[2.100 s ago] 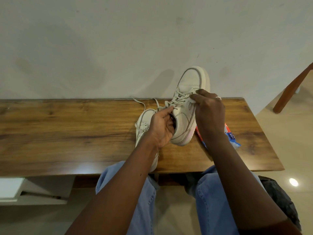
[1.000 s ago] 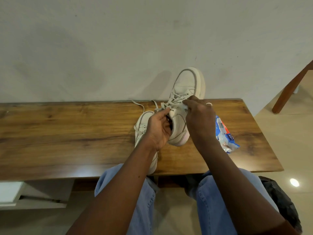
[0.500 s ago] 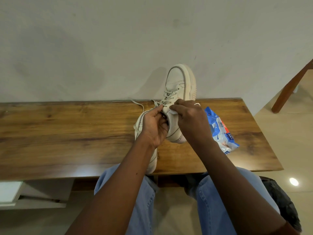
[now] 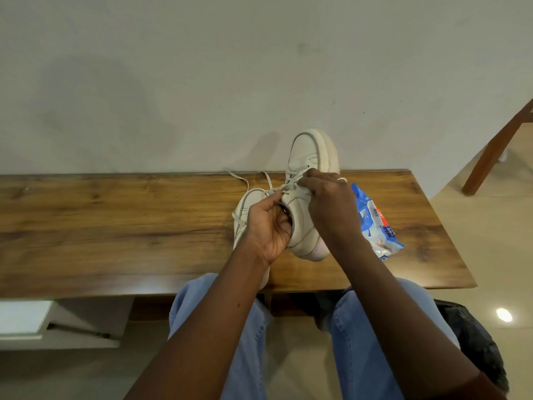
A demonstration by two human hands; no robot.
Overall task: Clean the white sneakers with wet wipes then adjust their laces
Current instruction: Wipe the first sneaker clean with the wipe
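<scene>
1. The held sneaker [image 4: 305, 157] stands tilted between the two hands, with its toe raised toward the wall and its heel low over the table [image 4: 115, 226]. Whether the heel touches the wood cannot be told.
2. The left hand [image 4: 268, 226] curls around the sneaker's collar on its left side, and its thumb and forefinger pinch a lace end.
3. The right hand [image 4: 331, 206] covers the sneaker's right side, its fingertips pinching the laces [image 4: 291, 180] at the tongue.
4. The second sneaker [image 4: 245, 203] lies flat on the table just left of the held one, partly hidden under the left wrist.
5. The blue wet wipes pack [image 4: 375, 226] lies on the table just right of the right hand.
</scene>
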